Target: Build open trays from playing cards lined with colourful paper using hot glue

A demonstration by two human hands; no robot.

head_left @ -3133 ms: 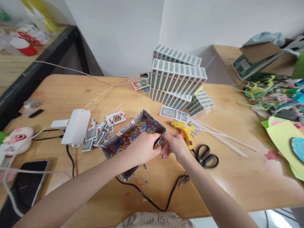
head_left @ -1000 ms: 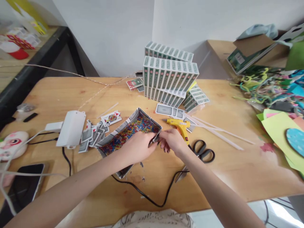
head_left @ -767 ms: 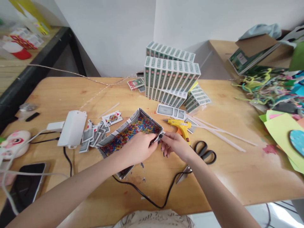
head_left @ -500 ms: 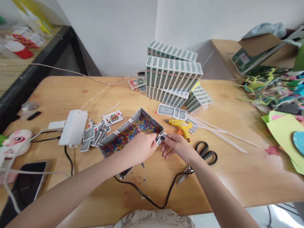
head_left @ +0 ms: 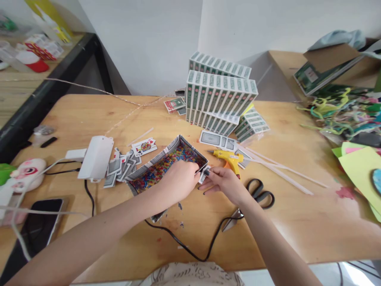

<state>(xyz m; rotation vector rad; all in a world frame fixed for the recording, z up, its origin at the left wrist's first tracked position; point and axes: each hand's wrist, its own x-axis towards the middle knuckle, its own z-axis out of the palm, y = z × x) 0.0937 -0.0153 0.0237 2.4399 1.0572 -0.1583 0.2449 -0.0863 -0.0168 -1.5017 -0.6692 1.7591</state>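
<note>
A shallow tray made of playing cards (head_left: 166, 153), its floor covered in bright multicoloured card faces, lies in the middle of the wooden table. My left hand (head_left: 178, 183) is curled over the tray's near right corner, gripping its wall. My right hand (head_left: 223, 183) pinches a small folded playing card (head_left: 204, 175) against that same corner. A yellow glue gun (head_left: 230, 159) lies just beyond my right hand, with black scissors (head_left: 262, 194) to its right.
Stacked green card boxes (head_left: 220, 97) stand behind the tray. Loose cards (head_left: 123, 167), a white adapter (head_left: 95, 157) and a phone (head_left: 41, 226) lie left. Clear glue sticks (head_left: 279, 171) lie right, with coloured paper (head_left: 360, 171) at the far right. A black cord (head_left: 184, 246) runs along the near edge.
My right hand has slid slightly left and turned, pressing the small card closer onto the tray's corner. My left hand has stayed on that corner. The camera has shifted a little.
</note>
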